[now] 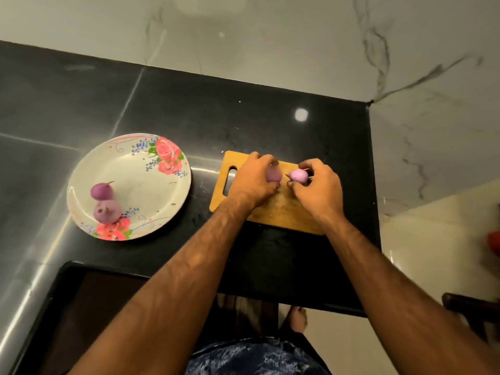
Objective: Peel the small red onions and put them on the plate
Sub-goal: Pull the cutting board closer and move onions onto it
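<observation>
A: Sitting left on the counter [189, 109], the plate [140, 190] has two peeled onions [107, 211]; over the cutting board [281, 212], the left hand [254, 182] curls around a darker onion [273, 174], and the right hand [316, 185] pinches a paler onion [297, 176].
B: Risk? Either slick bulb could squirt free and roll off. The left one's blurred, so its skin state is unclear.

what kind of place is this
Probably a home kitchen: a dark stone counter against a marbled wall, a wooden board on it, and a flowered plate with two onions. The left hand holds a third onion and the right hand a fourth onion over the board.
</observation>
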